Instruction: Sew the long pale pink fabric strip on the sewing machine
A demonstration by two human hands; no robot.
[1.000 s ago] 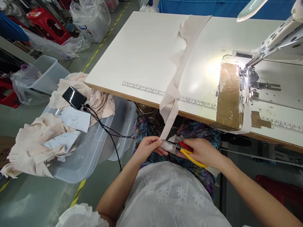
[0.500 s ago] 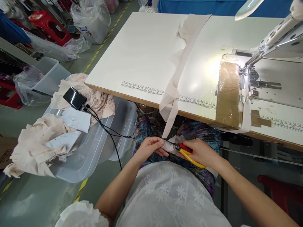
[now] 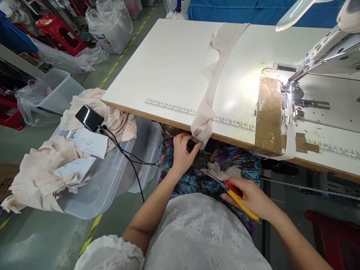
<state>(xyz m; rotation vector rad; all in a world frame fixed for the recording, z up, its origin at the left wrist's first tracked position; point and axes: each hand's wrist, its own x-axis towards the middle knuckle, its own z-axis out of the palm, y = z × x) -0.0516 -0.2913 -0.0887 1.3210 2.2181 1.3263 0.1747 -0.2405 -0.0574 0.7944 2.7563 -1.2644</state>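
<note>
My left hand [image 3: 182,152] is at the table's front edge, its thumb and fingers closing on the lower end of a pale beige fabric strip [image 3: 216,71]. The strip runs across the white table and hangs a little over the edge. The fingertips are partly hidden by the cloth. In my right hand [image 3: 249,195] are scissors [image 3: 242,204] with red and yellow handles, their blades pointing up and left over my lap. A crumpled piece of pale cloth [image 3: 225,172] lies on my patterned trousers, close to the blades.
A sewing machine [image 3: 292,88] stands on the white table [image 3: 174,56] at right, beside a taped brown block [image 3: 270,112]. At left, a clear plastic bin [image 3: 107,195] carries beige garments [image 3: 42,172], paper slips and a black phone-like device [image 3: 89,117] with cables.
My left hand has moved up to the table edge, and the strip's hanging end is higher. The scissors have moved down and right, away from the strip. Loose cloth now lies on my lap.
</note>
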